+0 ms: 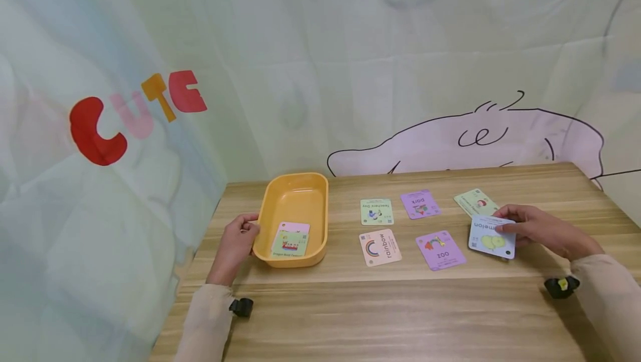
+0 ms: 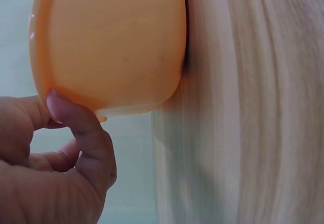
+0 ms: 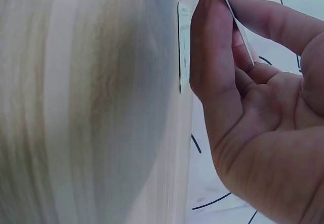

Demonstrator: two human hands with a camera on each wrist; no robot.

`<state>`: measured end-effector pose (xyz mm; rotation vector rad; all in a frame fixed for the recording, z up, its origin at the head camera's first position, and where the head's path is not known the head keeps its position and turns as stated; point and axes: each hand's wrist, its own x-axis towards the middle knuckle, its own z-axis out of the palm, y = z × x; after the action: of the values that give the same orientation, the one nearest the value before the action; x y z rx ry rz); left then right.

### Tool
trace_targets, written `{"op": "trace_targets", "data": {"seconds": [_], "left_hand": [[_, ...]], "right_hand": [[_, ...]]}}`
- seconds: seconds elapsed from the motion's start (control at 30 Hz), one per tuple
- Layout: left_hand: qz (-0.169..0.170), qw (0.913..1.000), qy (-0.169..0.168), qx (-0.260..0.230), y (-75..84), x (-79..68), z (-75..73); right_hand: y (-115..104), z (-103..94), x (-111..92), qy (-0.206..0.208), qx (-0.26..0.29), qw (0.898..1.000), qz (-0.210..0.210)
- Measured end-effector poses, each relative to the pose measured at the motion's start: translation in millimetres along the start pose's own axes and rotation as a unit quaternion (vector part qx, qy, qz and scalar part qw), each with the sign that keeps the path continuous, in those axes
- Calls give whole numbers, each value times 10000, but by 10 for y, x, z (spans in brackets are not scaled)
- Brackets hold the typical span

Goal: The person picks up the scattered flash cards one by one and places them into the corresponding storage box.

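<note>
My left hand (image 1: 235, 245) pinches the near left rim of a yellow-orange tray (image 1: 325, 212); the left wrist view shows thumb and finger at the rim. Inside the tray, a green Dragon Boat card (image 1: 290, 244) overlaps a pink card (image 1: 296, 227). On the right, my right hand (image 1: 546, 231) holds a light-blue melon card (image 1: 488, 245) between thumb and fingers. In the right wrist view that card (image 3: 243, 39) appears edge-on, raised off the table. Just behind it lies a green card (image 1: 473, 201), its near part covered by the hand and the melon card.
Between tray and right hand lie a green Teachers' Day card (image 1: 377, 217), a purple park card (image 1: 419, 204), a rainbow card (image 1: 385, 237) and a purple zoo card (image 1: 443, 259). They rest face up on the wooden table (image 1: 380, 317). A printed curtain (image 1: 280, 73) hangs behind and left.
</note>
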<state>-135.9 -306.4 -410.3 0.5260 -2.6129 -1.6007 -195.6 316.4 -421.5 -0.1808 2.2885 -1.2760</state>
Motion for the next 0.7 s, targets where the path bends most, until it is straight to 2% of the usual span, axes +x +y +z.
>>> {"op": "trace_targets", "data": {"seconds": [0.17, 0.37, 0.7], "left_hand": [[3, 10000, 15, 19, -3, 5, 4], [16, 10000, 3, 6, -4, 5, 3], [71, 10000, -20, 0, -20, 18, 2]], "right_hand": [[-8, 15, -4, 36, 169, 9998, -104], [-34, 34, -21, 140, 256, 9983, -507], [-167, 58, -29, 598, -117, 9942, -882]]}}
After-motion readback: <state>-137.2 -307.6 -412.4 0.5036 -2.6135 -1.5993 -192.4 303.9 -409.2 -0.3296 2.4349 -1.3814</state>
